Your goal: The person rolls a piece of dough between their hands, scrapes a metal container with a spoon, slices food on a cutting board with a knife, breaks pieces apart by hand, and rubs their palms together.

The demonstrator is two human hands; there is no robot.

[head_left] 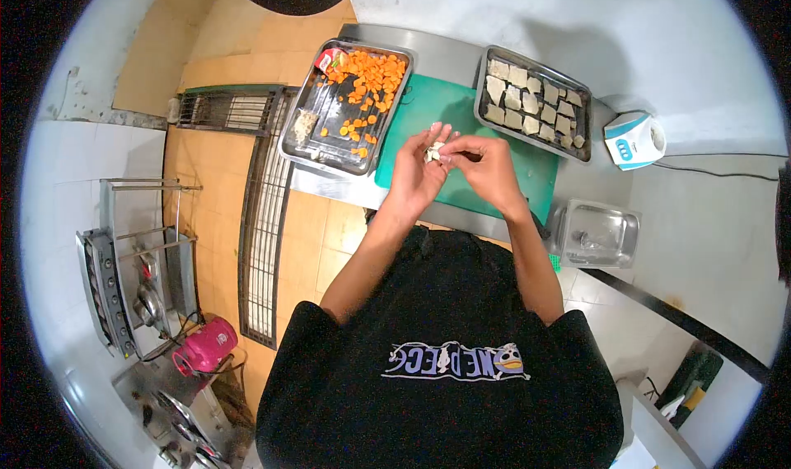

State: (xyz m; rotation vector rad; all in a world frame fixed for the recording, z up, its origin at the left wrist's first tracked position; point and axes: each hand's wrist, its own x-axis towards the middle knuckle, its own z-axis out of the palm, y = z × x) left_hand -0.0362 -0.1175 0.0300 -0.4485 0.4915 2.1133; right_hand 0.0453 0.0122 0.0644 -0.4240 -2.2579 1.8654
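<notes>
Leftmost, we log a tray (333,110) of sliced carrots (375,72). Next, the left hand (418,171) — palm up, loosely cupped, small pale bits (433,151) in it, over a green board (531,180). Right hand (488,171) beside it, fingertips bunched at the bits; firm pinch or not, we cannot tell. We judge it hand-picking; the next move wants a steady palm, light fingers. Rightward — a second tray (528,139), pale squares (530,103) in rows.
</notes>
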